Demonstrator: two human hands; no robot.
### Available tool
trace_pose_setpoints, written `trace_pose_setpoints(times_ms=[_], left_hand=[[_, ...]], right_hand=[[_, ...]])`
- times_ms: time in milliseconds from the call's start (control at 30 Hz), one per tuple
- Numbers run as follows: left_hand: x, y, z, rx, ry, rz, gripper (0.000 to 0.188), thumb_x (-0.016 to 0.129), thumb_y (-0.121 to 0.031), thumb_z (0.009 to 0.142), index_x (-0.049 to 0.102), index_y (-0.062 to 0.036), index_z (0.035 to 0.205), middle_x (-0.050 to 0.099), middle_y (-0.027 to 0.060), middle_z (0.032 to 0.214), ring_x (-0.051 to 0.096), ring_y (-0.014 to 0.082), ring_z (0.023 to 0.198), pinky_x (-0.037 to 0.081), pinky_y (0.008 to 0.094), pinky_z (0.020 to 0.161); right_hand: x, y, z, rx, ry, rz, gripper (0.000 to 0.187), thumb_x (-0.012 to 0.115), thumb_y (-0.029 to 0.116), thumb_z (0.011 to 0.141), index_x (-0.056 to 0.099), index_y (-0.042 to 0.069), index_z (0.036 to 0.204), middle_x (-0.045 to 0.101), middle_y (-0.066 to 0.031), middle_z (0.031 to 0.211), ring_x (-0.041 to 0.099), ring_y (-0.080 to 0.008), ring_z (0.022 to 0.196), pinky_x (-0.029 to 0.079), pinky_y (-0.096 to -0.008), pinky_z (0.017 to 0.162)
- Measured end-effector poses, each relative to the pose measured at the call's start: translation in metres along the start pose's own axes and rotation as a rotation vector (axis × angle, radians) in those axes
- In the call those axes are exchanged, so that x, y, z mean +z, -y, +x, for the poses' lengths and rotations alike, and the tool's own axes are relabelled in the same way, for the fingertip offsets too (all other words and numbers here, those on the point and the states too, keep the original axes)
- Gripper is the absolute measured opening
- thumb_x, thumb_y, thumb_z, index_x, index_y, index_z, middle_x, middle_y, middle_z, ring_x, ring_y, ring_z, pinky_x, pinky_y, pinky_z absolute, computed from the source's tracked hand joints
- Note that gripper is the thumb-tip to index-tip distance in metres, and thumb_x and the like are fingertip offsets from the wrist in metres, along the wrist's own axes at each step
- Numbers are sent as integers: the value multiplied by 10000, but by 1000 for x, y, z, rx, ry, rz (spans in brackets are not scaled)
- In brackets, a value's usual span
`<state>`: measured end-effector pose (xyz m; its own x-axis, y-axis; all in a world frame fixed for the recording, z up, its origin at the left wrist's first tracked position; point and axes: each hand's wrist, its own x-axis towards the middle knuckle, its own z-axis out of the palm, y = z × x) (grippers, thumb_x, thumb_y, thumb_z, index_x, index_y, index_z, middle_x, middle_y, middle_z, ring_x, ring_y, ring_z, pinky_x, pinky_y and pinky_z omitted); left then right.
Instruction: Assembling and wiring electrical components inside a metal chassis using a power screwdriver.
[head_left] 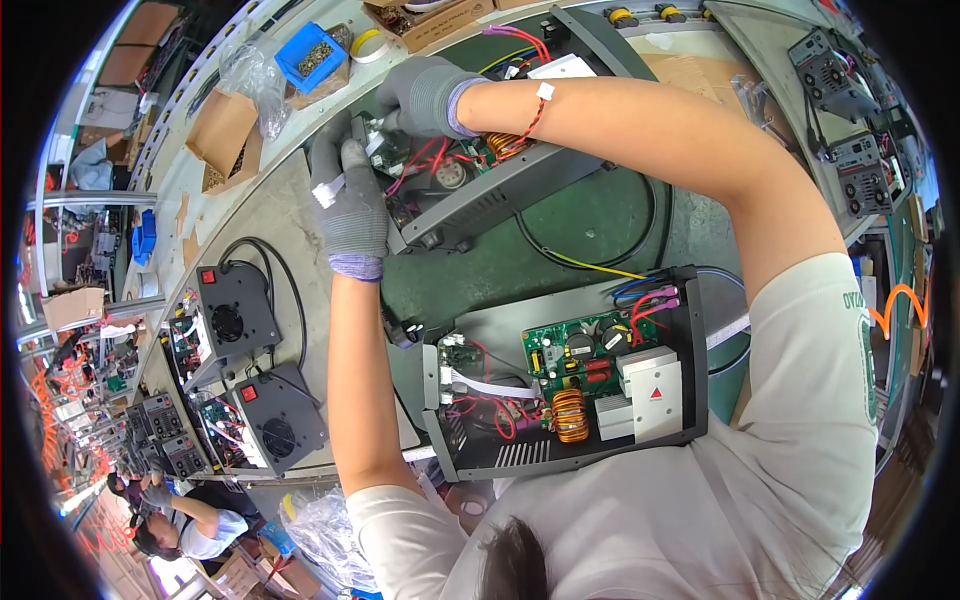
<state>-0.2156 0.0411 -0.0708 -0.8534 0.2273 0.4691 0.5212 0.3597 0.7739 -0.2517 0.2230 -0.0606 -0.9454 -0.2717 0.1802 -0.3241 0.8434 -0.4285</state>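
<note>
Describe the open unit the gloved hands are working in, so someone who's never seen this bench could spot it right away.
Start at the green mat in the middle of the bench. Two open grey units lie on it; take the far unit, tilted, with red wires showing. Unlike the near unit, whose green circuit board and copper coil lie uncovered, it has the left hand and right hand, both in grey gloves, at its far-left end.

You have two open grey units on the green mat: the far one (470, 185) and the near one (570, 385). You have two closed rear panels with fans, one (235, 310) above the other (278, 418). You wear two grey gloves: left hand (352, 205), right hand (425, 95). One blue bin (311, 55) sits beyond.
</note>
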Motion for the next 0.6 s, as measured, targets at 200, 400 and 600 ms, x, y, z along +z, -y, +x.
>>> trace_pose_setpoints(times_ms=[200, 400, 600], left_hand=[[-10, -14, -3, -52, 67, 302, 332, 452, -174, 1049, 611, -6, 1288, 686, 196, 1194, 657, 297, 1123, 486, 388, 983], [-4, -21, -2, -28, 55, 244, 335, 443, -186, 1050, 622, -1, 1266, 691, 206, 1167, 662, 305, 1103, 495, 389, 963], [-6, -4, -5, -34, 47, 169, 351, 435, -190, 1051, 611, 12, 1279, 682, 202, 1184, 658, 278, 1093, 494, 373, 967]], right_hand=[[-34, 6, -18, 1, 150, 38, 295, 619, 276, 899, 739, 128, 1125, 726, -134, 1099, 674, -337, 1021, 522, -419, 915], [-113, -66, -82, -297, 500, 560, 358, 679, 124, 876, 702, -1, 1210, 704, -136, 1236, 630, -216, 1173, 491, -369, 990], [-98, -25, -88, -460, 540, 832, 415, 705, 321, 906, 723, -25, 1135, 731, -146, 1109, 673, -244, 1039, 512, -378, 915]])
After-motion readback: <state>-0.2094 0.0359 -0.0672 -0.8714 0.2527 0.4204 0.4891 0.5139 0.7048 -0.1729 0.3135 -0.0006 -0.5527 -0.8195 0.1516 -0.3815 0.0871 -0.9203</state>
